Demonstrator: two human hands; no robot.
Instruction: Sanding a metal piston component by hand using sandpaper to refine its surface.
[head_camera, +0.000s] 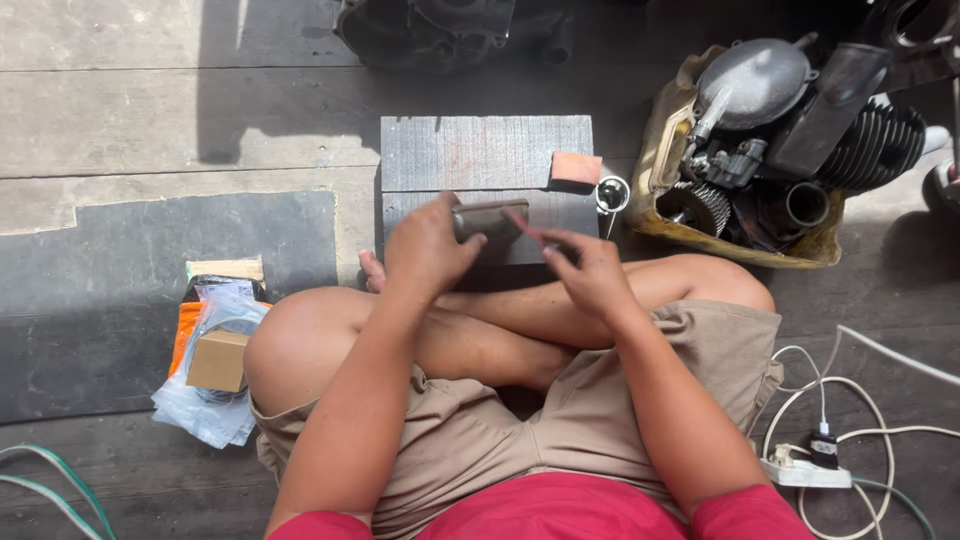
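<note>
I sit cross-legged on a wooden floor. My left hand grips a dull grey metal cylinder held level above my legs. My right hand pinches a thin reddish strip whose tip rests against the cylinder's right end. Just beyond both hands lies a grey ridged board with a small pink-orange block on its right corner.
A shallow yellowed tub of engine parts sits at the right, a small metal ring piece beside it. A cardboard box and plastic bags lie at my left knee. A white power strip with cables is at lower right.
</note>
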